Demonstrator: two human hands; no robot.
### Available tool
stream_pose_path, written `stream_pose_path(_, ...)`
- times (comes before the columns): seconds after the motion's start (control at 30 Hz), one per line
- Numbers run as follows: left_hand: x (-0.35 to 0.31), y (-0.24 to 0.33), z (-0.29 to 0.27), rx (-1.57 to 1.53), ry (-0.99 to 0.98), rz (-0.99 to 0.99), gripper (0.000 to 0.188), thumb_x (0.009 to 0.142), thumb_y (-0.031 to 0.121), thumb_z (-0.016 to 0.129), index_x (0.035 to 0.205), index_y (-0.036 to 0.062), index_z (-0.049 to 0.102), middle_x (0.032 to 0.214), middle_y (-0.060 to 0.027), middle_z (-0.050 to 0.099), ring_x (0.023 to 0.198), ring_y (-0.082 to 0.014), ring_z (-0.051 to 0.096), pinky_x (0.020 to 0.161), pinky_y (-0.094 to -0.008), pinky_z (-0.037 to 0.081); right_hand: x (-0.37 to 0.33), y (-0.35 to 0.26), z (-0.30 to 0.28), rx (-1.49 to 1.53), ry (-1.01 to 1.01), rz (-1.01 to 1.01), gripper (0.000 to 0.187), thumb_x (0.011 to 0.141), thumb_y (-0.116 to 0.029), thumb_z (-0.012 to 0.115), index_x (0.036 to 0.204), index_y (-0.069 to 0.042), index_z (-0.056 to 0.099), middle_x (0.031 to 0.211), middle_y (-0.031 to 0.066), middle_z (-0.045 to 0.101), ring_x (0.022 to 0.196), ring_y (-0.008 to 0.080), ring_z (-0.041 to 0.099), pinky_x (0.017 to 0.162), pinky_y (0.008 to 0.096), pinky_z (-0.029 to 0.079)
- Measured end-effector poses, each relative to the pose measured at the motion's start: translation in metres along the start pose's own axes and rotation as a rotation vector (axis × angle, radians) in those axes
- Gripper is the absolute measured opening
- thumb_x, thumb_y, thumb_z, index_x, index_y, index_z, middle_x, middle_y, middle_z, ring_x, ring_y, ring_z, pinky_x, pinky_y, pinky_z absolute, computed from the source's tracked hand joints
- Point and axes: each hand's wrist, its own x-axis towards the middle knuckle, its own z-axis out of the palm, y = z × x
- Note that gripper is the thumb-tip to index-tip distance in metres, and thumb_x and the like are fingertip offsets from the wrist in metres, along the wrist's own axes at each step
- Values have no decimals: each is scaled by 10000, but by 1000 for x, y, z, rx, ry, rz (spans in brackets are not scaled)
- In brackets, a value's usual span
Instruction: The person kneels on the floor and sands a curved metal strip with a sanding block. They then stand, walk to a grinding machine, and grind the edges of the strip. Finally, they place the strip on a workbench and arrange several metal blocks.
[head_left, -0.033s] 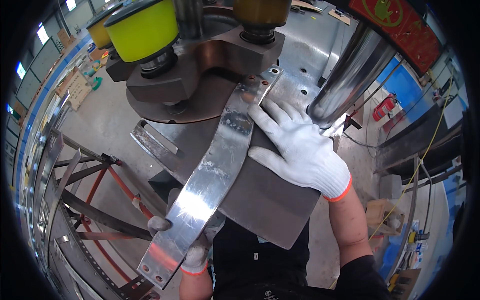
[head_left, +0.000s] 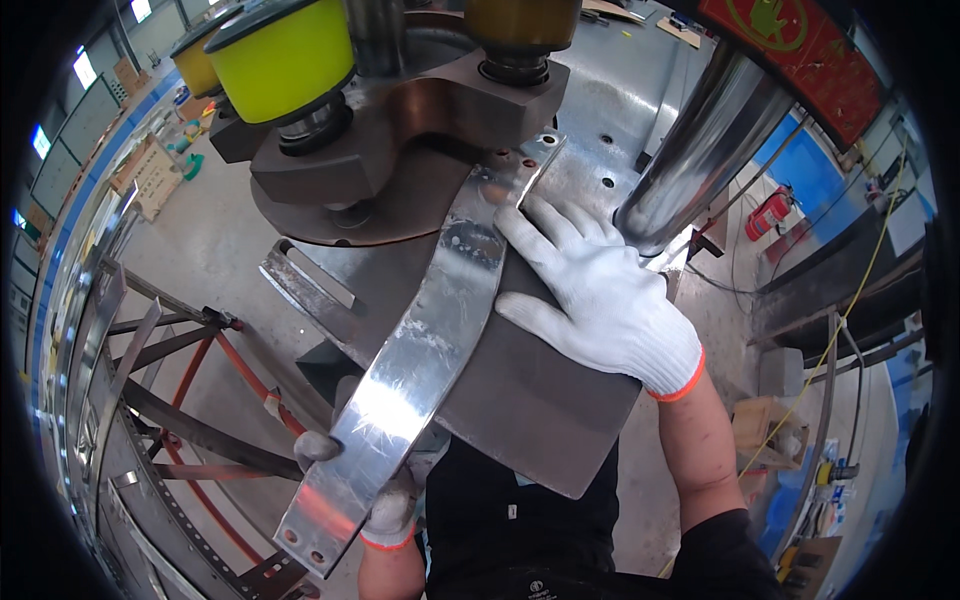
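A curved, shiny metal strip (head_left: 408, 372) with holes at both ends slants from the lower left up to a bending machine's dark forming block (head_left: 430, 125). My left hand (head_left: 391, 508), gloved in white with an orange cuff, grips the strip near its lower end. Its thumb or a fingertip shows over the left edge, while the strip hides the rest. Spread flat, my right hand (head_left: 608, 290) in a matching glove rests on the dark steel plate (head_left: 545, 410). Its index fingertip touches the strip's right edge near the upper end; nothing is in its grasp.
Yellow-green rollers (head_left: 283, 65) stand over the block at upper left. A thick polished column (head_left: 690, 150) rises beyond my right hand, below a red warning sign (head_left: 795, 55). A steel frame with red bars (head_left: 240, 375) stands at left. A fire extinguisher (head_left: 768, 213) is at far right.
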Motion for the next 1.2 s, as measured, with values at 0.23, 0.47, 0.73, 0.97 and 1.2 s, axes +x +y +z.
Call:
stream_pose_path(0.23,-6,6,-32,687,-75,171,851,748,408,970,1361,102,465,1477,-219,562,1397,-362,586,1170,-509,520,3,3,0,-24,-48,19,758,1022,-516,657,1568,-21,482,1536,288,529,1418,479,520,1212,560,411)
stream_pose_path(0.47,1,0,-14,477,-153,209,374,991,56,770,1228,33,482,1337,-316,589,1341,-359,624,1107,-450,592,3,1,2,-52,-44,18,774,1027,-533,644,1567,-5,478,1528,301,535,1424,475,519,1214,562,410)
stream_pose_path(0.73,-4,5,-17,726,-117,229,599,902,171,914,1296,81,472,1334,-242,629,1263,-276,660,1051,-371,578,3,4,4,-38,-11,9,783,1013,-527,664,1551,12,481,1526,309,545,1401,478,543,1199,548,429)
stream_pose_path(0.97,-5,5,-17,778,-84,233,813,795,350,980,1355,64,464,1350,-191,634,1266,-269,662,1072,-386,561,3,4,5,-52,0,8,774,1015,-535,662,1554,-7,489,1523,306,548,1387,481,551,1192,554,434)
stream_pose_path(1.2,-8,5,-23,743,27,203,1085,668,473,1050,1457,47,439,1419,-145,606,1349,-275,621,1183,-440,503,1,1,3,-46,-4,12,732,1027,-534,645,1557,-45,519,1526,287,548,1399,475,540,1200,555,427)
